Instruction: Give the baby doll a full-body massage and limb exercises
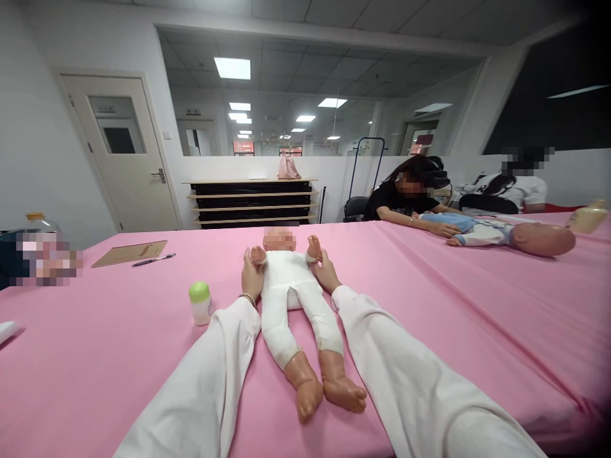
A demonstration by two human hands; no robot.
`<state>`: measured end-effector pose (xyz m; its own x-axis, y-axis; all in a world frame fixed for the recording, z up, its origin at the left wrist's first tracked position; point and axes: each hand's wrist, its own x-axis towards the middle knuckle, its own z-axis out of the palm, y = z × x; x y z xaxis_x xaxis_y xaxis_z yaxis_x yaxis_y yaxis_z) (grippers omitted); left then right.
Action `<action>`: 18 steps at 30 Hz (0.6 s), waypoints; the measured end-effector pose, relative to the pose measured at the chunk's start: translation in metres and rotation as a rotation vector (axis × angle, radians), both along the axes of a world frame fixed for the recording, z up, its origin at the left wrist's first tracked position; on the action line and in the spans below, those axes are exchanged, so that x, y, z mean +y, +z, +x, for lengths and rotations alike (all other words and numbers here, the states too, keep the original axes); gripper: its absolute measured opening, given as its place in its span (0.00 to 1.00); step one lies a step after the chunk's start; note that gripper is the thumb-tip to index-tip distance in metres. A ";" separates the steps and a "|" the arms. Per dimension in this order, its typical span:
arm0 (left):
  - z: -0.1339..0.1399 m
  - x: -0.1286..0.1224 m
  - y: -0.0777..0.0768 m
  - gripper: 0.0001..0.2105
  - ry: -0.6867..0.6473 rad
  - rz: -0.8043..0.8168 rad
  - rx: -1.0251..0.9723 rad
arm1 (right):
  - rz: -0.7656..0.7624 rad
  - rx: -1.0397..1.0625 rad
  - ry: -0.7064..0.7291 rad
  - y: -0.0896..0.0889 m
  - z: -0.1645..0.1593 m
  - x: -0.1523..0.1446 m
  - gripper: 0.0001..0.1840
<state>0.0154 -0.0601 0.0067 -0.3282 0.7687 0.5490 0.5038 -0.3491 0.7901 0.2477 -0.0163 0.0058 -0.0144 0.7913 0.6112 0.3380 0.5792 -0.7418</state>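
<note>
A baby doll (pixel 292 273) with a white cloth body lies on its back on the pink-covered table, its feet towards me. My left hand (pixel 251 278) is closed around the doll's arm on the left, just below its small hand. On the other side, my right hand (pixel 326 271) grips the doll's other arm, with the thumb up near the doll's wrist. Most of my fingers are hidden beneath or behind the arms. Left of my left sleeve stands a small clear bottle with a green cap (pixel 200 303).
A brown notebook (pixel 130 252) and a pen (pixel 153 259) lie at the far left of the pink table cover (pixel 420 318). At the right, a co-worker (pixel 405 197) handles another doll (pixel 501 233) in blue and white clothes. A yellowish bottle (pixel 587 217) stands beyond it.
</note>
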 end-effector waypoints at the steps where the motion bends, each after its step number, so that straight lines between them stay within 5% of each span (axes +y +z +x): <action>1: 0.002 0.005 0.002 0.31 0.014 -0.037 -0.017 | -0.017 0.016 -0.036 -0.001 -0.003 0.009 0.31; 10: -0.006 0.054 -0.001 0.26 0.137 -0.215 0.181 | 0.012 -0.059 -0.082 -0.007 -0.011 0.061 0.30; 18: -0.017 0.072 -0.001 0.21 0.107 -0.419 0.225 | -0.208 -0.107 -0.135 -0.008 -0.007 0.063 0.25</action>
<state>-0.0020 0.0117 0.0053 -0.3257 0.9072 0.2663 0.6942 0.0382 0.7188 0.2411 0.0471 -0.0026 0.0437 0.8991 0.4355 0.4849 0.3621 -0.7961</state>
